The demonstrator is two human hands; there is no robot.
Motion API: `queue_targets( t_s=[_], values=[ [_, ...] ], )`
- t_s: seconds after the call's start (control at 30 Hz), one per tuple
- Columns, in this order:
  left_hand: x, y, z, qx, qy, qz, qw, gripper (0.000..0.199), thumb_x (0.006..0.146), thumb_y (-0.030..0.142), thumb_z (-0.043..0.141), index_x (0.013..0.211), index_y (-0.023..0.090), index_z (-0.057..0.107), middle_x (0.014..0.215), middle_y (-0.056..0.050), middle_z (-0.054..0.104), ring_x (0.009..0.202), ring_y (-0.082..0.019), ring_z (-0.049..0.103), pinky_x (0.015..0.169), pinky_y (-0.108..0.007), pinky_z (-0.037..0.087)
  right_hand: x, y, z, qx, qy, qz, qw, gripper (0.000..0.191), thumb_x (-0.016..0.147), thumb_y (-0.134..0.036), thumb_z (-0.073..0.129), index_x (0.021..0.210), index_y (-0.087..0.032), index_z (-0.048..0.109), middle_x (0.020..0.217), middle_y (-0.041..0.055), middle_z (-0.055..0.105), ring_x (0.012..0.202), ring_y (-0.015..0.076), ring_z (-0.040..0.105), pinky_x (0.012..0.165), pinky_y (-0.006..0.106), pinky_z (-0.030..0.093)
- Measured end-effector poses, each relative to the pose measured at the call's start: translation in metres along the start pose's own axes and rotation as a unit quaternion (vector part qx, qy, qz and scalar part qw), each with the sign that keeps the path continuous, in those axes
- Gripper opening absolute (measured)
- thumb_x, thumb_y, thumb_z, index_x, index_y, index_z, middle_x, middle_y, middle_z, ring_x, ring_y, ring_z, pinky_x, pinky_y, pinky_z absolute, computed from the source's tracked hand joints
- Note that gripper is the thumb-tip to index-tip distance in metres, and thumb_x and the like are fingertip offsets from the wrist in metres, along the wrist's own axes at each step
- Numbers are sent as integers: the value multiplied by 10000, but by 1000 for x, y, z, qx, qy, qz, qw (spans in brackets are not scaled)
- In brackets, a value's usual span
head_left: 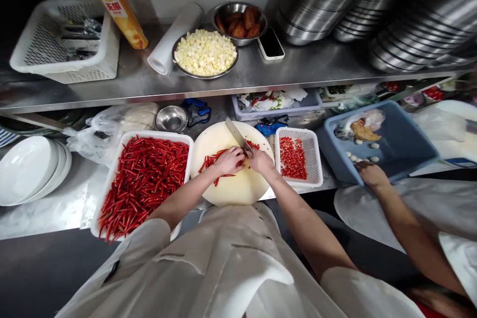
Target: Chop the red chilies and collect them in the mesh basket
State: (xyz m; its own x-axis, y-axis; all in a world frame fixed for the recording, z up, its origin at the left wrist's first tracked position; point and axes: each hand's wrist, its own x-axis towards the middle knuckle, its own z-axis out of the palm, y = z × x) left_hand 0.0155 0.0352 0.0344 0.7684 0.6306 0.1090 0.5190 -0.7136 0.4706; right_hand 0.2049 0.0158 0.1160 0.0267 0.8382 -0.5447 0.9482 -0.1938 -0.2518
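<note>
On a round cutting board (248, 186) my right hand (261, 161) grips a cleaver (237, 133), its blade pointing away from me and slightly left. My left hand (231, 160), fingers curled, presses red chilies (212, 160) against the board close beside the blade. Chopped chili pieces (253, 144) lie to the right of the blade. A white tray (190, 164) heaped with whole red chilies (149, 174) stands left of the board. To its right is a white perforated basket (315, 161) with chopped red chilies (292, 159) in it.
A co-worker's hand (372, 175) reaches into a blue-grey bin (413, 144) at right. The steel shelf (130, 87) above holds a bowl of chopped pale pieces (204, 52), a phone (271, 43) and stacked metal bowls (320, 0). White plates (30, 169) stand far left.
</note>
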Motion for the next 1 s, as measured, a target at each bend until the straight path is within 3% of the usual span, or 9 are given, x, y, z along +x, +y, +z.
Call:
queue_targets(
  t_s=[0.33, 0.67, 0.8, 1.0],
  values=[
    [-3, -13, -4, -4, 3, -6, 1000, 223, 942, 333, 728, 1135, 221, 735, 1266, -122, 631, 1277, -303, 523, 1126, -465, 505, 11, -9, 4, 10, 8, 3, 1000, 477, 1145, -455, 358, 1313, -167, 698, 1247, 190, 778, 1201, 291, 733, 995, 335, 514],
    [-2, -13, -3, -7, 12, 3, 1000, 164, 961, 330, 697, 1051, 199, 735, 1173, -113, 655, 1184, -286, 569, 1094, -443, 512, 10, -14, 2, -11, 21, -19, 1000, 461, 1146, -419, 374, 1312, -143, 705, 1256, 200, 771, 1212, 288, 725, 1004, 328, 503],
    [-4, -12, -5, -7, 9, 15, 1000, 134, 951, 294, 698, 1032, 195, 737, 1152, -113, 655, 1144, -273, 584, 1091, -433, 511, 12, -19, 3, -4, 15, 2, 1000, 457, 1142, -416, 388, 1323, -134, 698, 1289, 198, 763, 1219, 283, 721, 988, 317, 509],
    [-12, -12, -9, -12, 16, 0, 1000, 177, 950, 287, 692, 1106, 222, 747, 1213, -109, 652, 1210, -285, 565, 1094, -447, 510, 10, -19, 7, 7, 14, -11, 1000, 449, 1135, -417, 395, 1280, -146, 721, 1242, 192, 782, 1184, 277, 734, 970, 309, 511]
  ],
)
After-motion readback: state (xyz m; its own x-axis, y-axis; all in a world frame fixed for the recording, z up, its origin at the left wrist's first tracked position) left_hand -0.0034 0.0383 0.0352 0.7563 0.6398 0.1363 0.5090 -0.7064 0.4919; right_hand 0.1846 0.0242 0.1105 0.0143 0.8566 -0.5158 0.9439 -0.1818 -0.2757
